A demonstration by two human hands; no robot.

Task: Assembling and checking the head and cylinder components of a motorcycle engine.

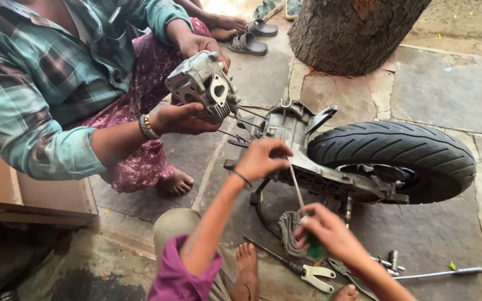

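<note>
The left hand [263, 159] has its fingers bunched and curled downward, pinching the upper end of a thin, pale metal screwdriver shaft [296, 187] just beside the grey cast-metal engine casing [297, 139]. The right hand [326, 229] is clenched around the green plastic screwdriver handle [314, 249] at the lower end, fingers wrapped tight. The shaft's long axis runs nearly upright, leaning slightly, its tip toward the casing and its handle toward the person.

The casing is rough, dull and greasy, lying on the stone-slab ground [442, 95] and joined to a black ribbed rubber tyre [397, 153] on its right. A crumpled grey rag [289, 231] lies under the right hand. Near it on the slabs lie white-handled pliers [313, 276] and a long slim steel rod tool [439, 273].

Opposite, another person in a teal checked shirt [29, 83] grasps a silver finned metal cylinder block [205, 83] in both hands, held above the ground just left of the casing, with thin studs reaching between them. A rough tree trunk [352, 30] stands behind.
</note>
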